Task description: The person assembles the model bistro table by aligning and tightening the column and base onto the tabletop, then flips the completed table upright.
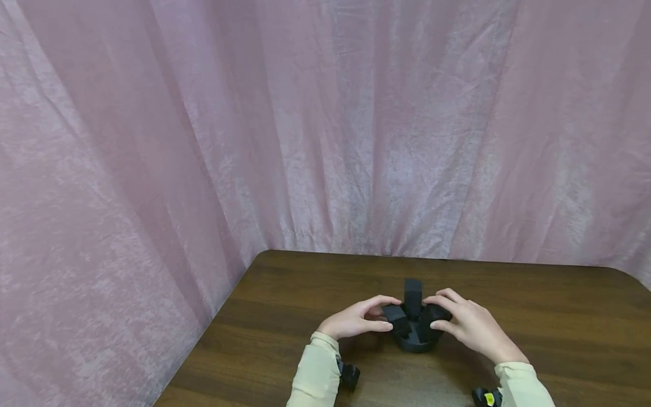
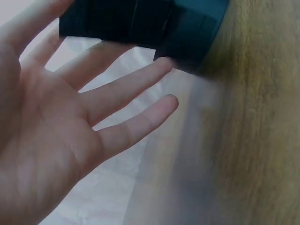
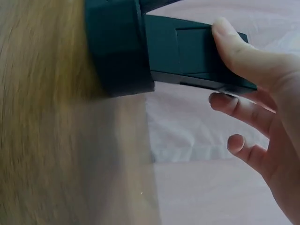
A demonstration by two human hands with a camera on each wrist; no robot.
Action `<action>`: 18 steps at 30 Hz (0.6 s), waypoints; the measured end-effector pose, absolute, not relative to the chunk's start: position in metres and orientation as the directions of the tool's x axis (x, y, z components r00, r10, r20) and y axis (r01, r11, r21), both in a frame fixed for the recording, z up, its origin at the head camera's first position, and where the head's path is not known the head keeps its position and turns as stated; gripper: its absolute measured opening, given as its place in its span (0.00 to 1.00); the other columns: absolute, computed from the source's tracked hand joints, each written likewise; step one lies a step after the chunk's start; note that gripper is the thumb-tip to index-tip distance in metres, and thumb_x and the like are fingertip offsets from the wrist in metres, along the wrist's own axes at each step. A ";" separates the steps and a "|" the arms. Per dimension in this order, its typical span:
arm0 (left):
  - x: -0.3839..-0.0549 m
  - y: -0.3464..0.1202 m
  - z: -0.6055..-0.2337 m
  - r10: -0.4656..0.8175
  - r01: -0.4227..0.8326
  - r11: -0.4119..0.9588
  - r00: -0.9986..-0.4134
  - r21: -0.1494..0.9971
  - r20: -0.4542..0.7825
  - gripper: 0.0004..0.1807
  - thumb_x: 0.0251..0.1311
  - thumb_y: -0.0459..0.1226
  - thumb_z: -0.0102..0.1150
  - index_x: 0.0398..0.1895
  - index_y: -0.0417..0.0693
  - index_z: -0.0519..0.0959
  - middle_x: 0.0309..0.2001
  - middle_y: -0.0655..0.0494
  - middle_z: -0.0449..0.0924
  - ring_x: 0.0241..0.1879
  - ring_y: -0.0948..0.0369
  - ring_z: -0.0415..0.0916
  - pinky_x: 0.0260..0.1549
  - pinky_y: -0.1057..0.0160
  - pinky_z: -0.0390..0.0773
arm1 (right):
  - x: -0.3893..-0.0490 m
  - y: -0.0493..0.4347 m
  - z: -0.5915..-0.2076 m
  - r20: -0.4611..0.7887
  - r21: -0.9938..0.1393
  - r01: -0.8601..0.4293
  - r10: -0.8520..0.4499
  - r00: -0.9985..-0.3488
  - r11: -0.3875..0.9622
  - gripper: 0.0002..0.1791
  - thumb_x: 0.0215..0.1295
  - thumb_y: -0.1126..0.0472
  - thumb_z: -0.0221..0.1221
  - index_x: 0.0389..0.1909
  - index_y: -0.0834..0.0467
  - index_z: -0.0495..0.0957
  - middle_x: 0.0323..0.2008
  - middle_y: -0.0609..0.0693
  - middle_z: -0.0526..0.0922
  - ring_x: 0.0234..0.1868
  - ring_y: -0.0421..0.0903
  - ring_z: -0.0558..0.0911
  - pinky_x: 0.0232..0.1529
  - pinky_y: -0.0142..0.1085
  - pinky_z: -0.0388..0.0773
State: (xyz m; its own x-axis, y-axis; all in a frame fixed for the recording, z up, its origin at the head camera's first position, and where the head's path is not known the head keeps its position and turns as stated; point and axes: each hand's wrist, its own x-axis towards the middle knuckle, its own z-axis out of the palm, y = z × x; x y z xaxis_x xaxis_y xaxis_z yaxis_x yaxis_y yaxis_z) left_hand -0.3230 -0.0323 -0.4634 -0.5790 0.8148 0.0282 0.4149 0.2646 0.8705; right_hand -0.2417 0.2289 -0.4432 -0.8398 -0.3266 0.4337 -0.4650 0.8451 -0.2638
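Note:
A black stand [image 1: 416,343] with a round base rests on the wooden table, and three blocky upright arms rise from it. My left hand [image 1: 353,321] holds the left arm [image 1: 395,316] between thumb and index finger. In the left wrist view its other fingers [image 2: 136,119] spread out straight below the black piece. From the other side my right hand [image 1: 475,325] pinches the right arm [image 3: 197,51]; its thumb lies on the flat face in the right wrist view. The back arm [image 1: 413,297] stands upright between both hands, touched by neither.
The brown wooden table [image 1: 285,294] has rounded far corners. Pink curtains [image 1: 325,141] hang behind it and along the left side. A small black camera is strapped at each wrist, over pale sleeves [image 1: 317,373].

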 end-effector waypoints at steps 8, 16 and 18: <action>-0.315 -0.033 -0.450 0.837 0.377 0.239 -0.547 0.895 0.007 0.28 0.59 0.39 0.54 0.63 0.64 0.61 0.60 0.67 0.64 0.48 0.71 0.72 0.45 0.70 0.70 | -0.242 0.230 -0.446 0.328 -0.383 -0.335 -0.212 -0.921 0.861 0.27 0.47 0.39 0.61 0.50 0.40 0.71 0.37 0.37 0.70 0.22 0.27 0.68 0.25 0.30 0.66; -0.318 -0.033 -0.454 0.832 0.388 0.247 -0.555 0.888 0.011 0.28 0.58 0.40 0.55 0.62 0.66 0.61 0.61 0.70 0.63 0.51 0.70 0.72 0.46 0.68 0.71 | -0.233 0.239 -0.431 0.203 -0.475 -0.425 -0.374 -0.905 0.770 0.38 0.48 0.55 0.65 0.61 0.38 0.60 0.52 0.44 0.70 0.52 0.49 0.73 0.38 0.44 0.74; -0.322 -0.032 -0.461 0.826 0.383 0.255 -0.564 0.888 0.006 0.29 0.57 0.41 0.55 0.61 0.70 0.61 0.60 0.71 0.64 0.50 0.70 0.72 0.46 0.68 0.70 | -0.230 0.243 -0.426 0.203 -0.463 -0.463 -0.418 -0.885 0.756 0.38 0.48 0.62 0.64 0.60 0.39 0.61 0.52 0.45 0.70 0.52 0.47 0.73 0.39 0.41 0.74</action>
State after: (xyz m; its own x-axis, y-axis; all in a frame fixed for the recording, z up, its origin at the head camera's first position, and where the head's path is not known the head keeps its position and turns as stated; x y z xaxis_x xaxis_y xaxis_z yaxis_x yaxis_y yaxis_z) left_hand -0.3220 -0.0319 -0.4606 -0.5640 0.8258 0.0057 0.3831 0.2555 0.8877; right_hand -0.2300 0.2433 -0.4264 -0.8855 -0.4179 0.2031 -0.4630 0.7561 -0.4627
